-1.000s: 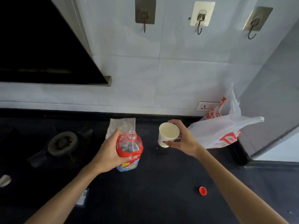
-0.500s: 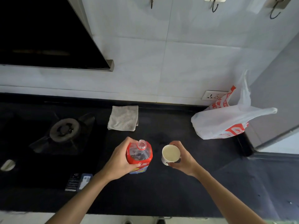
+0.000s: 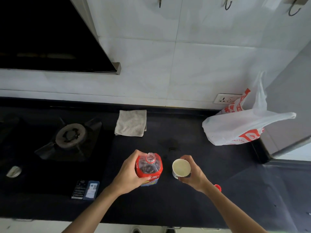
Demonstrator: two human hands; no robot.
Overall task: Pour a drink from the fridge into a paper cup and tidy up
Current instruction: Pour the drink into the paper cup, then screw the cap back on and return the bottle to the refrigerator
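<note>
A clear plastic drink bottle (image 3: pixel 149 167) with a red label stands upright on the black counter (image 3: pixel 168 207), its neck uncapped. My left hand (image 3: pixel 128 174) is wrapped around its left side. Just to the right, a white paper cup (image 3: pixel 180 168) sits upright with my right hand (image 3: pixel 193 176) closed around its right side. Bottle and cup stand a small gap apart. A red bottle cap (image 3: pixel 218 187) lies on the counter behind my right wrist, partly hidden.
A folded grey cloth (image 3: pixel 131 122) lies near the back wall. A white and red plastic bag (image 3: pixel 239 126) fills the right rear corner below a wall socket (image 3: pixel 225 98). A gas burner (image 3: pixel 70 135) is at left, with a small dark wet patch (image 3: pixel 170 143) beyond the cup.
Both hands came toward the counter's front edge with the bottle and cup. The view has tilted down, so the counter's front edge and floor now show.
</note>
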